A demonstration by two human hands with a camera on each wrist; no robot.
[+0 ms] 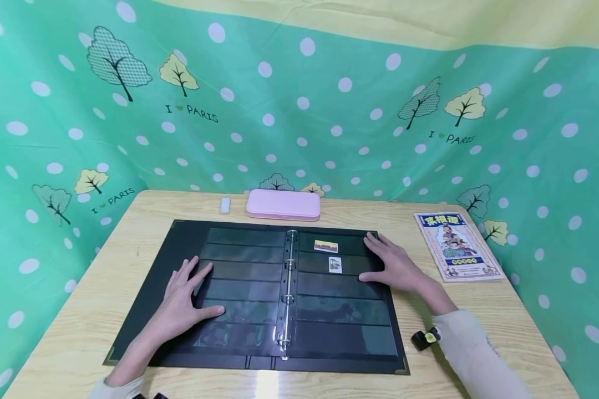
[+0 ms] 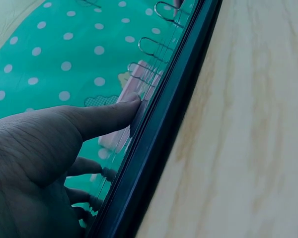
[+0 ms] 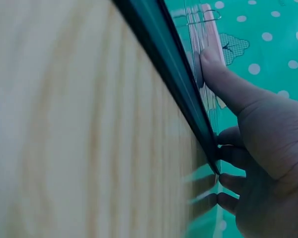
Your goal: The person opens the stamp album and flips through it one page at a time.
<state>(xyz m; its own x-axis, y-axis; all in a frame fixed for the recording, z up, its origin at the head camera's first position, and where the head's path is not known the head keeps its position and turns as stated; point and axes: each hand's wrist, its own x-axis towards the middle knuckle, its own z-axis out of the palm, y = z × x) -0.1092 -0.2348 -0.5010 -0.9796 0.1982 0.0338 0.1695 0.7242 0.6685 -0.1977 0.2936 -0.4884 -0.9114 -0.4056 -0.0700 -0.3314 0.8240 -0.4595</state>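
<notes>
A black ring-binder stamp album [image 1: 339, 363] lies spread flat on the table, with metal rings [image 1: 288, 299] down its middle. Two stamps sit in strips of the right page: a yellow and red one [image 1: 326, 246] and, just below it, a white and grey one [image 1: 335, 265]. My left hand [image 1: 182, 302] rests on the left page with its fingers spread. On the right page's outer edge lies my right hand [image 1: 396, 263], thumb and fingers apart, near the stamps. In both wrist views the fingertips touch the album, and neither hand grips anything.
Behind the album stand a pink case [image 1: 283, 204] and a small pale eraser-like block [image 1: 225, 205]. A printed booklet [image 1: 458, 246] lies at the right. Green dotted cloth [image 1: 299, 127] hangs around the wooden table [image 1: 80, 299].
</notes>
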